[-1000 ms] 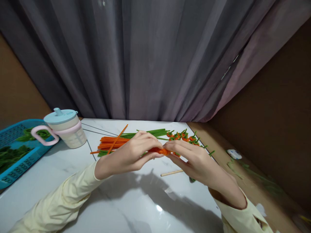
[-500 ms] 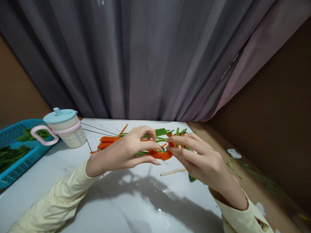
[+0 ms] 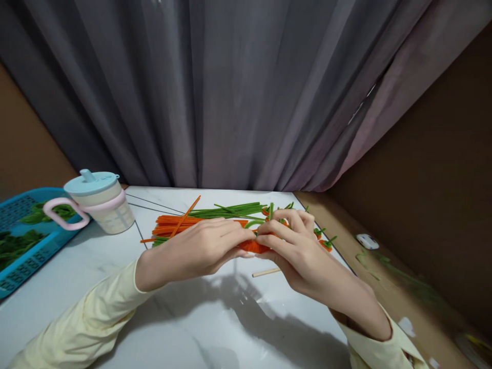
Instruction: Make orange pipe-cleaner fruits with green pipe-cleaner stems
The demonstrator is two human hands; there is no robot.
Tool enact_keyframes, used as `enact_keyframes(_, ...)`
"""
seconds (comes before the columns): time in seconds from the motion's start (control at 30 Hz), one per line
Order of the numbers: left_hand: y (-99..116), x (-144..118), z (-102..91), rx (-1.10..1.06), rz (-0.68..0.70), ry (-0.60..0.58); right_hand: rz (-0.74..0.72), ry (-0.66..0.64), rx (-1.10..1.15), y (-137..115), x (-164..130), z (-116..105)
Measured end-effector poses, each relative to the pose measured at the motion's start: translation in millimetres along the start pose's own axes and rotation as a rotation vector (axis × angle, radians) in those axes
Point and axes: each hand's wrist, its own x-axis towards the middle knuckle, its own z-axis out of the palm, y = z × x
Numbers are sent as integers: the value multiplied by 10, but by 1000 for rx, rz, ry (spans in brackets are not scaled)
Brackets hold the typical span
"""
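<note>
orange pipe-cleaner coil, curled, pinched above table

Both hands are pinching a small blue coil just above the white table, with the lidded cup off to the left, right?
Not quite: the coil is orange, not blue, as the head view shows. The left hand and right hand do pinch it just above the white table, and the lidded cup stands off to the left.

Dim overhead light, wide-angle edge distortion
</note>
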Motion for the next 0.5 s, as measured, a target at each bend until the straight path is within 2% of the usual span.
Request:
enact_keyframes(0.13, -36, -22, -36, -37, -15, -73, 3, -4, 85, 3, 17, 38)
enact_keyframes(0.27, -84, -11, -21, -146, -60, -40, -41, 44, 163, -36, 35, 60)
enact_keyframes(0.33, -96, 9, -17, -287, -147, -55, -59, 52, 166, -60, 34, 75)
enact_keyframes(0.5, -70, 49, -66, -761, -412, -258, -59, 71, 116, -70, 10, 85)
